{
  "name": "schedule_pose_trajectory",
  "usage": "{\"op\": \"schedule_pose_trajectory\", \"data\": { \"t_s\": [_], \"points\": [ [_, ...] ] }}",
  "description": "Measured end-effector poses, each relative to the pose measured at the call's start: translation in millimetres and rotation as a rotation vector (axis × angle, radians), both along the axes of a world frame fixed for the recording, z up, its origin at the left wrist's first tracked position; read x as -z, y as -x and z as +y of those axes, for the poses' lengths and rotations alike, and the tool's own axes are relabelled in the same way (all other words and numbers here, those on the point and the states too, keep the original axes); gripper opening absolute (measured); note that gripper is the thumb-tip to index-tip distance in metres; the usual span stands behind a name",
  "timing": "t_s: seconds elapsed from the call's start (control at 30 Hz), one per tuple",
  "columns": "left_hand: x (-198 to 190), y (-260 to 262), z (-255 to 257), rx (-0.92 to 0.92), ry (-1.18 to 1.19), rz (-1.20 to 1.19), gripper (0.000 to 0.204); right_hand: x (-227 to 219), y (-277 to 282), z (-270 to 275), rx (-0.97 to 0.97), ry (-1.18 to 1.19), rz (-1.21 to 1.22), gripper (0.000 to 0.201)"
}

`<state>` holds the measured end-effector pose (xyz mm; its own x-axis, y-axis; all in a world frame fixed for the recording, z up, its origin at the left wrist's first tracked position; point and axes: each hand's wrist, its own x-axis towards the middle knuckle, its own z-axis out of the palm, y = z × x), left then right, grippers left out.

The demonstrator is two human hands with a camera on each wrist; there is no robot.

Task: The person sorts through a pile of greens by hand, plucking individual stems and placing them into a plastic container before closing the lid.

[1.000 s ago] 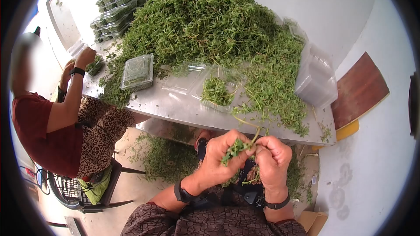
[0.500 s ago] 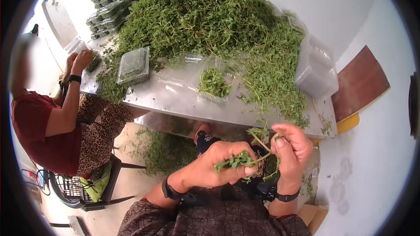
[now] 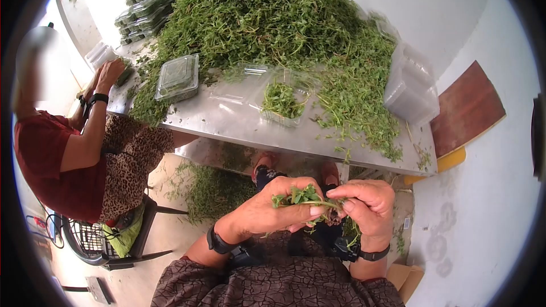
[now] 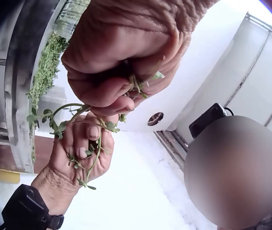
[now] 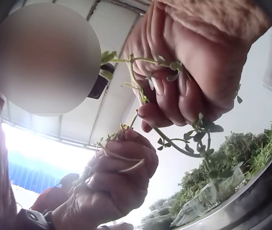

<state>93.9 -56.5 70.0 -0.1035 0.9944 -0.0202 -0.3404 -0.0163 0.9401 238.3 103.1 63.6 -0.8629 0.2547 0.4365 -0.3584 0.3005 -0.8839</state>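
Note:
Over my lap in the head view, my left hand (image 3: 267,211) holds a small bunch of leafy green sprigs (image 3: 304,194) between thumb and curled fingers. Close beside it, my right hand (image 3: 371,207) pinches a long green stem with thumb and forefinger. In the left wrist view this branching stem (image 4: 99,152) with small rounded leaves hangs across the right hand's curled fingers. The right wrist view shows stem ends (image 5: 121,158) poking out of the left fist. A clear plastic box (image 3: 282,104), lid open and partly filled with sprigs, stands on the metal table (image 3: 227,122) in front.
A big heap of greens (image 3: 267,23) covers the table's back. A closed box (image 3: 178,78) stands left of the open one. Filled boxes (image 3: 151,8) are stacked back left, empty ones (image 3: 412,85) at right. Another person (image 3: 62,159) sits at the left, handling a box.
My right hand first pulled right, away from the left with a stem, then came back beside it. The long stem end that stuck up above the hands now lies lower, between them.

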Motion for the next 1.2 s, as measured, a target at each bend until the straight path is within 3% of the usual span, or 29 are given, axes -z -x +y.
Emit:
{"op": "schedule_pose_trajectory", "data": {
  "t_s": [0.53,0.77,0.83,0.93,1.1,1.17,1.2],
  "points": [
    [0.6,-3.2,-14.3,-0.045,0.039,0.028,0.015,12.6,-3.2,-10.3,-0.162,0.377,-0.116,0.013],
    [2.2,-1.4,-16.4,-0.027,0.034,0.110,0.016,7.7,0.0,-12.4,-0.165,0.116,-0.135,0.005],
    [0.1,-0.2,-18.2,-0.039,0.044,0.129,0.017,5.3,0.9,-14.8,-0.095,-0.074,-0.129,0.003],
    [-1.6,-1.8,-17.6,-0.079,0.045,0.170,0.017,5.3,2.8,-21.0,-0.002,-0.178,-0.117,0.008],
    [3.9,-7.9,-10.0,-0.206,-0.005,0.405,0.016,6.2,9.2,-29.4,0.238,-0.222,-0.031,0.008],
    [1.8,-8.5,-8.2,-0.222,-0.274,0.635,0.013,9.5,11.4,-27.6,0.315,-0.197,-0.012,0.007],
    [-3.0,-8.9,-9.5,-0.200,-0.308,0.615,0.010,12.4,12.8,-24.8,0.403,-0.115,-0.041,0.008]
  ]
}}
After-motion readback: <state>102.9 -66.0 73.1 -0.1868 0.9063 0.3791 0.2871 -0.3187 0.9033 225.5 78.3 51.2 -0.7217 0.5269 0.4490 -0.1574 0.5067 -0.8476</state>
